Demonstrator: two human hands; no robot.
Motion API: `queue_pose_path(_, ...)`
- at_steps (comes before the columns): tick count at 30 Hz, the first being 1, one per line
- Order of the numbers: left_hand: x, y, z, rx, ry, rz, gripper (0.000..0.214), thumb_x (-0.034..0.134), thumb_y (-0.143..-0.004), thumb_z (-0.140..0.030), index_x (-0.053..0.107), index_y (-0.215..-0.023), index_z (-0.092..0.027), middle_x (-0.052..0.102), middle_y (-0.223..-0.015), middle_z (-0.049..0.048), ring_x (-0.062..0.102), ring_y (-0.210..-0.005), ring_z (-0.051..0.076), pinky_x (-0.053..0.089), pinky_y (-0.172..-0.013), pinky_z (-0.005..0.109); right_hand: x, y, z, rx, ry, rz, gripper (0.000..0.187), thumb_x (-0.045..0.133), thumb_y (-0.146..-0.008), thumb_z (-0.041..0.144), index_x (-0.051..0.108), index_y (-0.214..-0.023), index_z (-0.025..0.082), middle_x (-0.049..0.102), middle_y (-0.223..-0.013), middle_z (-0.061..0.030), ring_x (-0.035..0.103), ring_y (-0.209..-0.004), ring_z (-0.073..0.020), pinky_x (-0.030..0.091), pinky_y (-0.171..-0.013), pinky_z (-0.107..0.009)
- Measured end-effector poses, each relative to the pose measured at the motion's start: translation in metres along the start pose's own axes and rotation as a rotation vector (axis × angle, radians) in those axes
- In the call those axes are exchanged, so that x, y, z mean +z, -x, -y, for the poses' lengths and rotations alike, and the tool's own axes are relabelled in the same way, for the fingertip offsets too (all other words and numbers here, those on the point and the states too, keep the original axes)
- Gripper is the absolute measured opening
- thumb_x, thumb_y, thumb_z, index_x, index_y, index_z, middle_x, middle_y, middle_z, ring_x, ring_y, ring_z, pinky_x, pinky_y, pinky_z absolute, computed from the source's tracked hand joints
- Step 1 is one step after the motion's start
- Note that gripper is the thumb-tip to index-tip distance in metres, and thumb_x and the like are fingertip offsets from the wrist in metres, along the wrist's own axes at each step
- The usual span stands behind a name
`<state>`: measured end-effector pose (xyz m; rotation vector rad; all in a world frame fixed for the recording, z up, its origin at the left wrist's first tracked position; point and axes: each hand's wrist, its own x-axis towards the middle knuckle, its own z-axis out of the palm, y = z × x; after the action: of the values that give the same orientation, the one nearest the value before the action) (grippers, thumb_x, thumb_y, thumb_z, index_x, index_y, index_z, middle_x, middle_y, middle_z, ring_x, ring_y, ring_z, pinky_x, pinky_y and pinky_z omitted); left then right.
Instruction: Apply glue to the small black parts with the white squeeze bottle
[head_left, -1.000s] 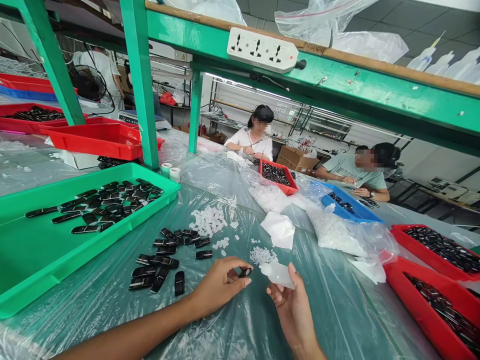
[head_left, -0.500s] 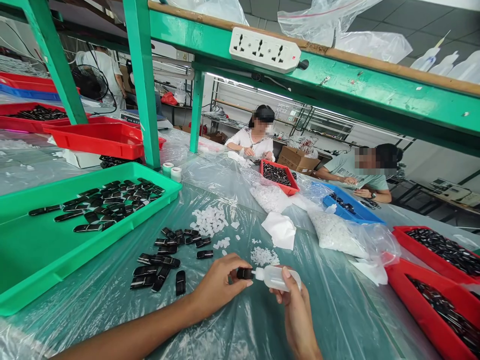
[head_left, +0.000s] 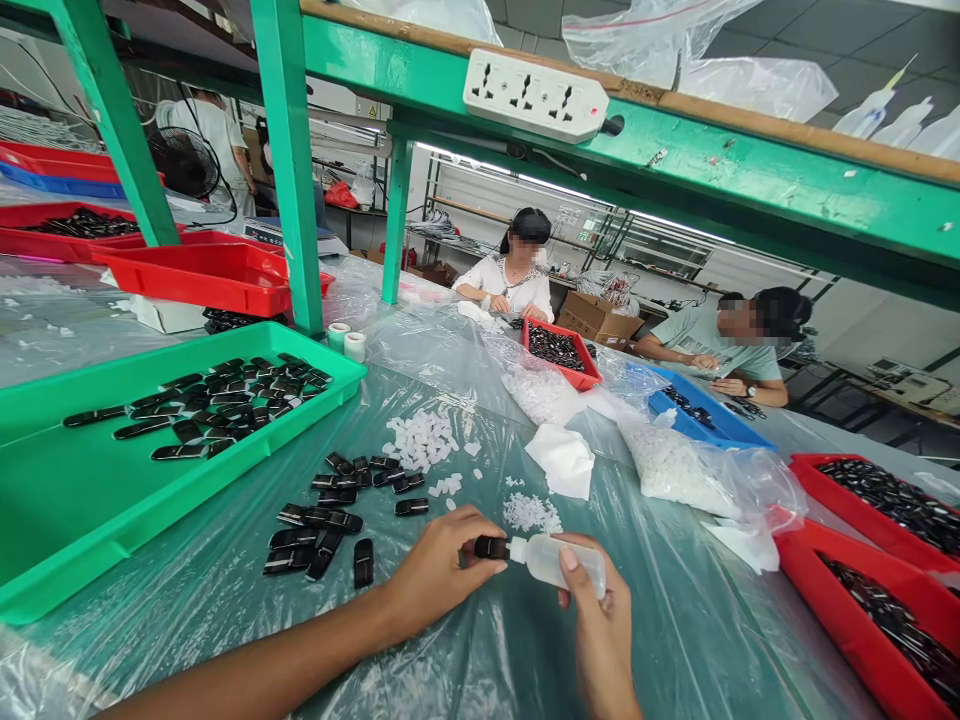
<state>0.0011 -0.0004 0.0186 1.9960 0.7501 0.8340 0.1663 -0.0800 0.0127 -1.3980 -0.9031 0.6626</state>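
Between the thumb and fingers of my left hand (head_left: pixel 442 560) is a small black plastic part (head_left: pixel 491 547). My right hand (head_left: pixel 600 610) is wrapped round a translucent squeeze bottle (head_left: pixel 551 560), tipped on its side. The bottle's nozzle end points left and meets the black part's right end; whether it goes inside, I cannot tell. Left of my hands lie several more black parts (head_left: pixel 319 525) on the plastic-covered table (head_left: pixel 465 660). Just beyond my hands are a heap of tiny white pieces (head_left: pixel 531 513) and a larger heap of white pieces (head_left: pixel 421 440).
A green tray (head_left: pixel 150 520) of black parts stands at the left. Red trays (head_left: pixel 806 560) line the right edge. Farther back are a white paper (head_left: pixel 561 462), a bag of white pieces (head_left: pixel 679 465) and a blue tray (head_left: pixel 712 425). Two people sit across the table under a green shelf (head_left: pixel 675 130).
Both hands hold almost the same pose, with the bottle still against the black part. The whole view has shifted very slightly.
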Motion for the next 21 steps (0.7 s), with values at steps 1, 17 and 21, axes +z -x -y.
queue_pose_path(1, 0.0, 0.0, 0.0, -0.004, 0.007, 0.0, 0.014, 0.062, -0.078, -0.019, 0.067, -0.091, -0.022, 0.059, -0.083, 0.0016, 0.055, -0.07, 0.014, 0.041, -0.059, 0.02, 0.0, 0.0, -0.001, 0.002, -0.009, 0.007, 0.031, 0.06, -0.076, 0.046, 0.061, -0.086, 0.017, 0.051, -0.058, 0.0037, 0.038, -0.051, -0.0104, 0.03, -0.049, -0.022)
queue_pose_path(17, 0.004, 0.0, 0.008, -0.096, 0.278, 0.037, 0.021, 0.061, -0.079, -0.027, 0.066, -0.099, -0.02, 0.06, -0.096, 0.0049, 0.057, -0.08, 0.016, 0.049, -0.072, 0.025, -0.001, -0.014, -0.003, 0.237, -0.644, 0.011, 0.022, 0.058, -0.081, 0.04, 0.063, -0.088, 0.02, 0.061, -0.068, 0.0023, 0.057, -0.066, -0.0124, 0.049, -0.065, -0.026)
queue_pose_path(21, 0.002, 0.001, 0.006, -0.112, 0.27, 0.064, 0.024, 0.06, -0.08, -0.032, 0.066, -0.1, -0.021, 0.061, -0.096, 0.0055, 0.057, -0.08, 0.017, 0.049, -0.072, 0.025, -0.011, -0.026, -0.009, 0.149, -0.495, -0.054, 0.029, 0.06, -0.079, 0.04, 0.06, -0.1, 0.02, 0.065, -0.092, -0.0008, 0.059, -0.089, -0.0152, 0.048, -0.081, -0.029)
